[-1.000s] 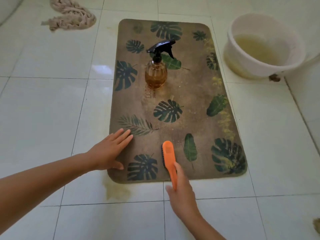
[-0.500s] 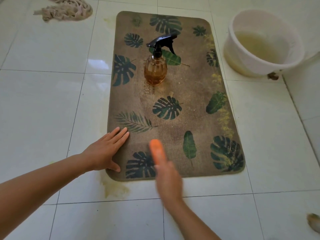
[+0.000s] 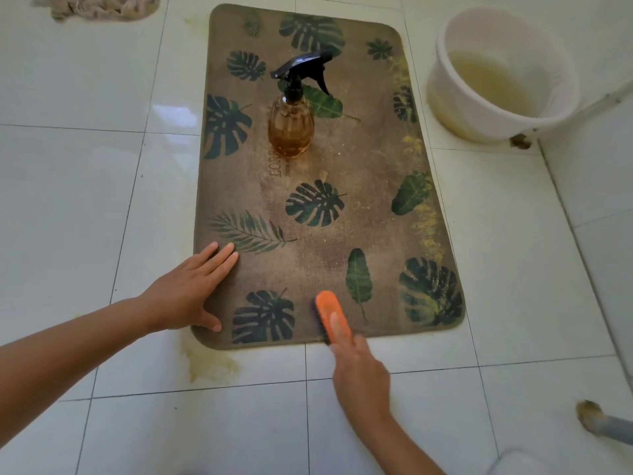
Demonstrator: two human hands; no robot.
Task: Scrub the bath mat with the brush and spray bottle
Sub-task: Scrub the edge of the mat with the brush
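A brown bath mat [image 3: 363, 159] printed with dark green leaves lies on the white tiled floor. An amber spray bottle [image 3: 291, 128] with a black trigger head stands upright on the mat's far half. My left hand [image 3: 188, 293] presses flat on the mat's near left corner, fingers straight. My right hand [image 3: 359, 375] grips the handle of an orange scrub brush [image 3: 330, 311], index finger along its back. The brush's dark bristles sit on the mat close to its near edge.
A white plastic basin [image 3: 507, 108] of yellowish water stands beside the mat's far right corner. A crumpled beige rag [image 3: 102, 6] lies at the far left. A yellowish wet stain [image 3: 209, 365] marks the tiles by the near left corner. A wall runs along the right.
The brush swept left across the mat's near edge, then back right and toward me. My left hand stayed pressed on the corner. The view shifted slightly downward.
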